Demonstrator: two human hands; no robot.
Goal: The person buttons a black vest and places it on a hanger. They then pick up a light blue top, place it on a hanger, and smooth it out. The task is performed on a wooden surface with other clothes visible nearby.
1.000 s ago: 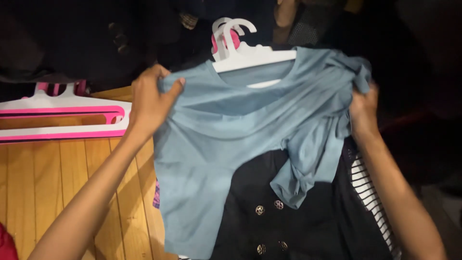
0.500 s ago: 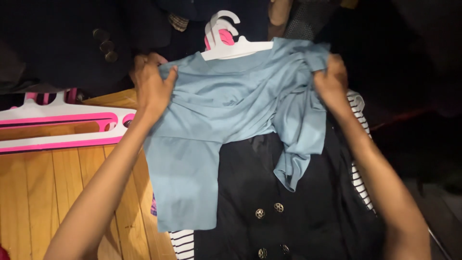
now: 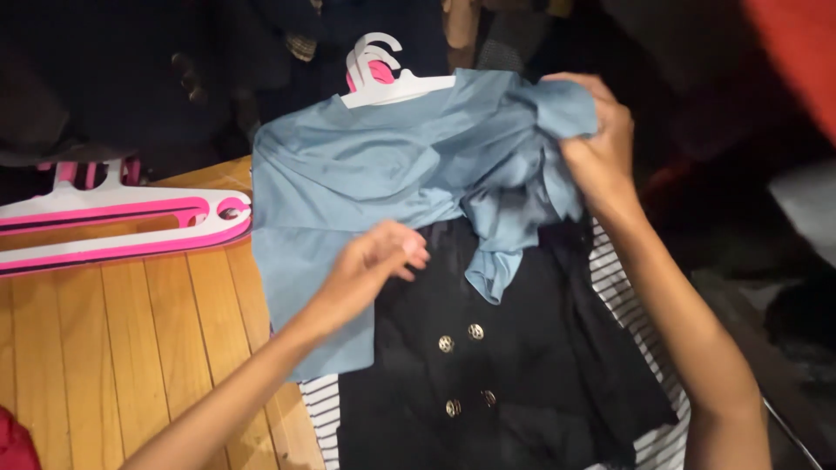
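A light blue T-shirt (image 3: 348, 174) lies partly folded over a black garment with gold buttons (image 3: 488, 365), which rests on a striped top (image 3: 640, 322). My right hand (image 3: 596, 139) is shut on the bunched right shoulder and sleeve of the blue shirt. My left hand (image 3: 374, 265) hovers over the shirt's lower middle edge with fingers curled loosely; I see nothing held in it. A white and pink hanger (image 3: 387, 74) pokes out from under the shirt's collar.
A stack of pink and white hangers (image 3: 113, 222) lies on the wooden floor (image 3: 113, 348) at left. Dark clothes (image 3: 131, 78) pile up along the top. A red object (image 3: 797, 52) fills the top right corner.
My left hand has let go of the shirt's left shoulder and moved down to its lower edge. The shirt's left side now lies flat; my right hand still grips the right side.
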